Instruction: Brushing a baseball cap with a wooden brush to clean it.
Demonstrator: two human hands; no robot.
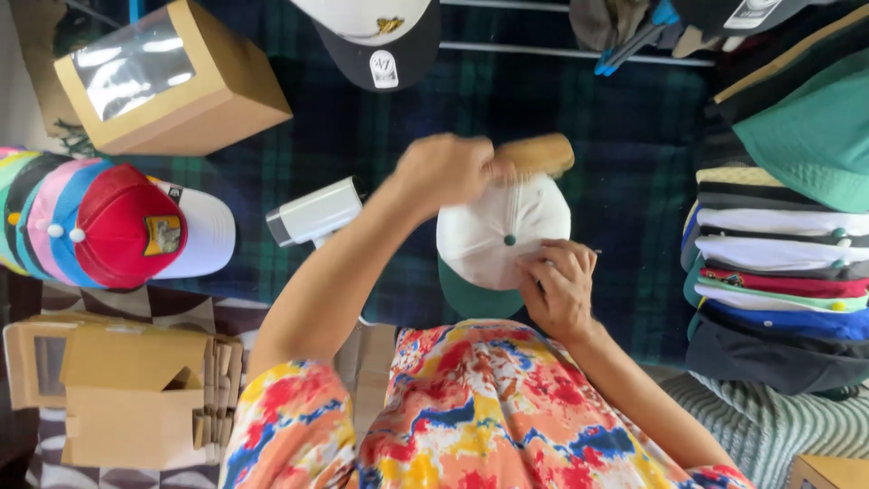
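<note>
While the white baseball cap with a green brim (493,240) sits at the centre of the frame on dark plaid cloth (625,154), the left hand (444,170) is closed around a blurred tan wooden brush (536,154) at the cap's upper edge. The right hand (561,285) curls its fingers (552,263) onto the crown's lower right side.

Dark plaid blanket (625,163), windowed cardboard box (172,77), stacked caps (778,263), white device (315,214)

Bright even daylight, glare on box window (134,65), left hand (444,170) motion-blurred
</note>
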